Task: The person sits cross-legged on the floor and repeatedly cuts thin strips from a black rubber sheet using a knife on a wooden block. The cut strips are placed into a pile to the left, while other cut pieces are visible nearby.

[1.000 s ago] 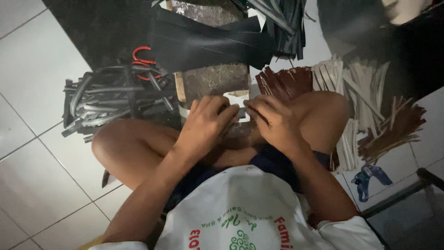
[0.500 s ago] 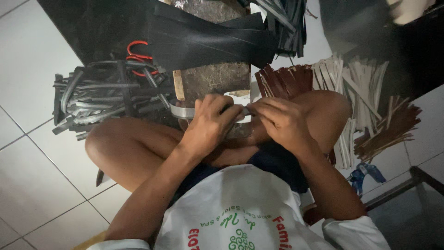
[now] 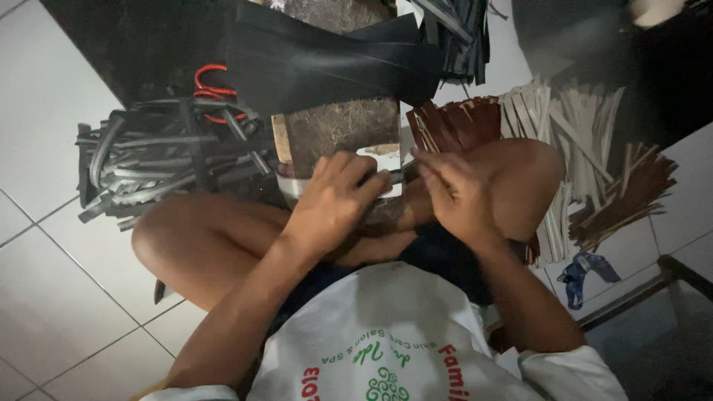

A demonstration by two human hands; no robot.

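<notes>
- The left hand (image 3: 334,200) has its fingers curled down and closed over the near end of a thin dark strip (image 3: 397,177), knuckles up, back of the hand toward the camera.
- The right hand (image 3: 453,194) meets it from the other side, its fingers bunched and pinching at the same strip; the hand is blurred, so the exact grip cannot be told.
- The strip lies between the two hands, just above the person's crossed legs and in front of a worn wooden block (image 3: 338,130); most of it is hidden under the fingers.
- Both forearms run up from the bottom of the view and converge over the lap, the wrists bent slightly inward.
- A white, roll-like object (image 3: 291,186) peeks out beside the left hand, mostly covered.
- On the tiled floor (image 3: 52,297) lie a heap of black strips (image 3: 148,163), red-handled scissors (image 3: 212,85) half buried, brown strips (image 3: 453,122) and pale strips (image 3: 579,126).
- The top of the view is dark and cut off.
</notes>
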